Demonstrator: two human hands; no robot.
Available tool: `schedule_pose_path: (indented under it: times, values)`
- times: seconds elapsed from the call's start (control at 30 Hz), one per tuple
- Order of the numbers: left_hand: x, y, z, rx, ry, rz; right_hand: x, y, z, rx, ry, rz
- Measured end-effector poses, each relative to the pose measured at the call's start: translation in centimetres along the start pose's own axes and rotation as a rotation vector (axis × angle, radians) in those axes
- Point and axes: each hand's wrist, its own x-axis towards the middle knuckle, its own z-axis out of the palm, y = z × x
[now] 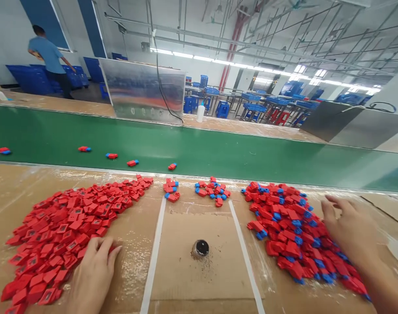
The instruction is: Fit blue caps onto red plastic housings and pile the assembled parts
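Note:
At the left lies a big heap of small hollow red plastic pieces (68, 218). My left hand (96, 270) is at its right edge, fingers curled, with a bit of red showing between thumb and forefinger. To the right, a second heap holds red pieces with blue ends (288, 226). Over that heap's right edge is my right hand (349, 231), its fingers bent but apart, with nothing visible in them. Between the hands, a small round pot with a dark top (202, 248) stands on a cardboard sheet (172, 279) bordered by white tape strips.
Two small clusters of red-and-blue pieces (215, 192) lie beyond the cardboard. A green conveyor belt (212, 152) runs across behind, carrying several such pieces. On the far ledge stand a white bottle (200, 113) and metal panels (146, 93). A person (50, 56) is at the back left near blue bins.

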Motion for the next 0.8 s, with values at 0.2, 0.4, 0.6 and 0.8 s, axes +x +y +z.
schedule_pose_path:
  times: [0.2,0.4,0.6,0.8]
  values:
    - [0.6,-0.2,-0.2,-0.093,-0.108,-0.12,6.5,-19.4,12.1,0.399,-0.411,-0.579]
    - [-1.8,-0.2,-0.8,-0.555,-0.06,-0.088,8.7,-32.7,23.2,0.45,-0.63,-0.728]
    - [-4.1,2.6,-1.3,-1.057,-0.248,-0.18,9.5,-33.6,23.2,0.412,-0.682,-0.616]
    - [-4.8,7.1,-0.5,-1.413,-0.488,-0.21,5.9,-28.7,13.9,0.475,-0.694,-0.498]
